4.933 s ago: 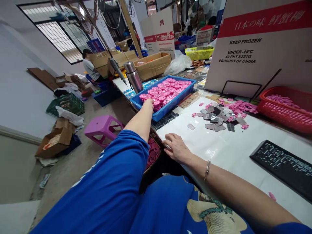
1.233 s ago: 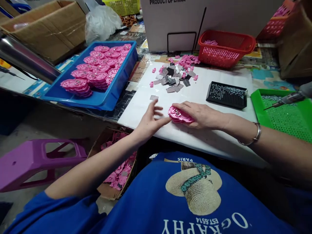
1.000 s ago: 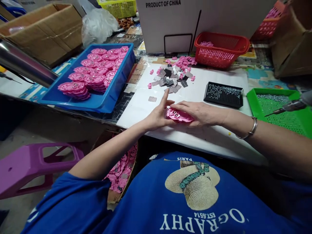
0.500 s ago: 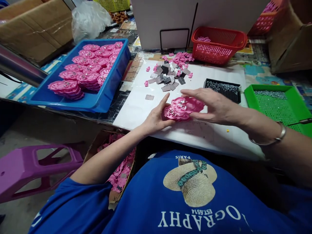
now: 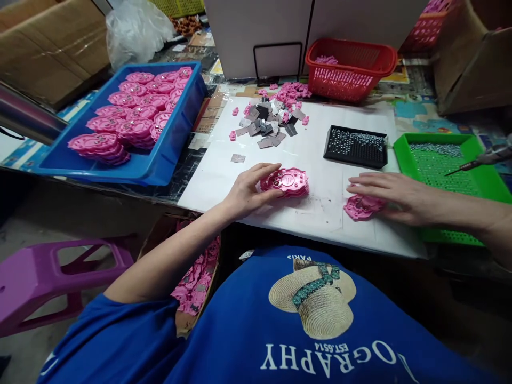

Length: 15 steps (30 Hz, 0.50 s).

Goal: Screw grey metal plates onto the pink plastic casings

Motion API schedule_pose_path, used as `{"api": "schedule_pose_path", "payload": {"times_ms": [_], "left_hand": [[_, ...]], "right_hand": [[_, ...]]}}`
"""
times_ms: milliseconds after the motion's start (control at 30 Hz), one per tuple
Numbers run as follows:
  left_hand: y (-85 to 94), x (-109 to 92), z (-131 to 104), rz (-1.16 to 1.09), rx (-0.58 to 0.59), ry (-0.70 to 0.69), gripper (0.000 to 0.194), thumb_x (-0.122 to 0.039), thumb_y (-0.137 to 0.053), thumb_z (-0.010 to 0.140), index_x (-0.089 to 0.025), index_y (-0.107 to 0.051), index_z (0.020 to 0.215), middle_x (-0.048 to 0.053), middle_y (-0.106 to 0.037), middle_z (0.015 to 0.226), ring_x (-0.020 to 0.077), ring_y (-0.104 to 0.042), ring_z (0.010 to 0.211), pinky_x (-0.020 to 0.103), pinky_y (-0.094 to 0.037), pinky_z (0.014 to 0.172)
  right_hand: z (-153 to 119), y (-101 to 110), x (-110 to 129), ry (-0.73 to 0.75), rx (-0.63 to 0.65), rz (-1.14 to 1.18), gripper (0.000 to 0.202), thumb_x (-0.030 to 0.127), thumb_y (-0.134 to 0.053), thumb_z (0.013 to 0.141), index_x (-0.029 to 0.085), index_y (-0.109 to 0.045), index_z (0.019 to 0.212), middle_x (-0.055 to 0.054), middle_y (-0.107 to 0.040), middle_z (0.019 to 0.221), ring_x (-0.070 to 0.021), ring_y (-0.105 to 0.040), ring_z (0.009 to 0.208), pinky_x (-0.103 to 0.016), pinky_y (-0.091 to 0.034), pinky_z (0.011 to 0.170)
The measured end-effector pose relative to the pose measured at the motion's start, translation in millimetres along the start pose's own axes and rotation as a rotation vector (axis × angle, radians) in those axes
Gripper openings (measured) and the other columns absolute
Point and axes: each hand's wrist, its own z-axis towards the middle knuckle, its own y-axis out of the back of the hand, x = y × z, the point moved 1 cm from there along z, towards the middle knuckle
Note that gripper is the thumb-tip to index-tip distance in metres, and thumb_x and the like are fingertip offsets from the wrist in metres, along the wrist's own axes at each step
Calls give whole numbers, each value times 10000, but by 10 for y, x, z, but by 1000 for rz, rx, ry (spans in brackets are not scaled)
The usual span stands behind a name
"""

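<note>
Left hand (image 5: 245, 193) clasps a pink stack (image 5: 291, 184), right hand (image 5: 402, 201) a pink piece (image 5: 360, 209); at ten o'clock, a blue tray (image 5: 176, 141) brims with more.

The left hand (image 5: 251, 191) curves, thumb opposite fingers, while the right hand (image 5: 406, 200), well apart, arches palm down.

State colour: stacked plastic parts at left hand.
Stacked plastic parts: pink, best seen in head view.
</note>
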Motion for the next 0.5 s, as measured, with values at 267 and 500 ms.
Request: {"api": "schedule_pose_path", "payload": {"times_ms": [267,500], "left_hand": [[260,-51,-111,43,-279,77,529,-273,-861,665,-258,-696,1167,49,-693,1183,198,-623,1090,286,-424,1046],[512,321,-314,346,-411,90,563,-397,-822,697,-210,-665,1204,76,-699,1168,233,-651,1070,329,-467,1001]], "right_hand": [[767,10,738,127,-90,-71,440,445,-478,952,209,-612,1298,-98,-635,1274,-271,-604,1147,-494,-498,1006],[1381,-275,793,180,14,-192,531,450,-589,917,128,-561,1339,-150,-647,1240,-297,-603,1122,-484,-468,1012]]}}
